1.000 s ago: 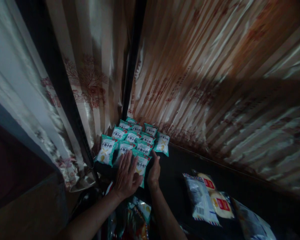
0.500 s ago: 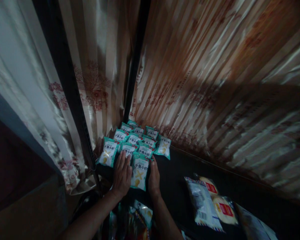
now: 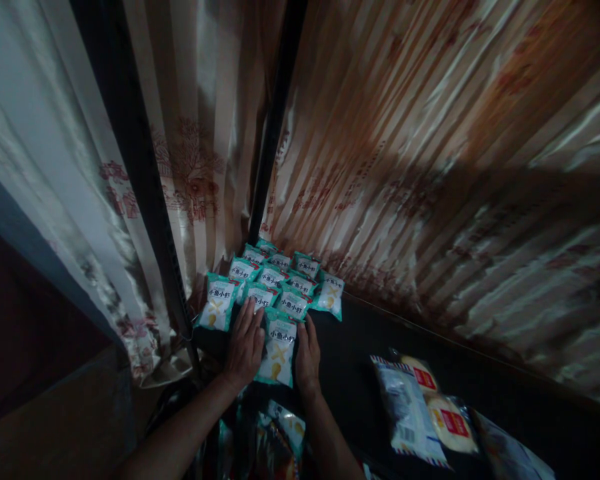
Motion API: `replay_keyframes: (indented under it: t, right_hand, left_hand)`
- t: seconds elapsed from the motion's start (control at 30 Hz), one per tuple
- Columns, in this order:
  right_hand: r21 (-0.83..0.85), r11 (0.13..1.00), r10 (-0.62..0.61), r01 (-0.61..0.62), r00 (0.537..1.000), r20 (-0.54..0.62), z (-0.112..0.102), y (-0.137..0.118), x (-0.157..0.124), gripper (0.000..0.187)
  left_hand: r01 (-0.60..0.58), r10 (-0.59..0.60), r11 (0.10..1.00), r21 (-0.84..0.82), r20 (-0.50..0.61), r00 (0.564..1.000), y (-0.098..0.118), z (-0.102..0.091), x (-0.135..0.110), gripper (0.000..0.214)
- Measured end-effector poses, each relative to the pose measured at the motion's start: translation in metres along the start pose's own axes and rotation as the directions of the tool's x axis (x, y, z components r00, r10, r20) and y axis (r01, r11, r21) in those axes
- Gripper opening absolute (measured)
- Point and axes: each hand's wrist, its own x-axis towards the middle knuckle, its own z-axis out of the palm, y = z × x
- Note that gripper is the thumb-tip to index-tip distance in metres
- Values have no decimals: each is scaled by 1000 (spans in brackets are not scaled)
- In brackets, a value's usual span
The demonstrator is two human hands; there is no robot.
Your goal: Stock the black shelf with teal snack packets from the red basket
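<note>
Bracketing a teal snack packet [image 3: 277, 347] between two hands on a dark shelf [image 3: 360, 333].
The left hand [image 3: 244, 345] lies flat and open along the packet's left edge, and the right hand [image 3: 307, 357] lies open against its right edge; neither grips it. Its label reads 小鱼小虾. The packet sits at the front of matching packets [image 3: 275, 277] rowed into the corner by the striped curtain [image 3: 190, 133]. Wrapped buns [image 3: 430, 407] with red labels, their print unreadable, lie well apart to the right.
</note>
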Motion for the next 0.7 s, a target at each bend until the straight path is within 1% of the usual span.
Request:
replay_keyframes:
  t: [0.17,0.27,0.47,0.6,0.7]
  right_hand:
    - [-17,1000,-14,13,999,-44,2,-2,-2,71]
    - [-33,999,-25,24,998,-51,3,-3,-3,71]
    - [-45,998,-50,47,996,-69,2,-3,-2,70]
    - [-34,999,-46,43,995,-86,1,-2,-2,68]
    - [-16,999,-46,44,994,-98,1,-1,-2,67]
  left_hand:
    - [-25,25,999,42,-1,1000,-2,4,-2,49]
    - [-43,44,997,56,-11,999,-1,4,-2,50]
    - [-52,55,997,61,-51,997,2,-4,-4,52]
    - [-45,49,996,77,-57,997,11,-14,-11,53]
    - [-57,60,994,95,-22,998,24,-20,-21,58]
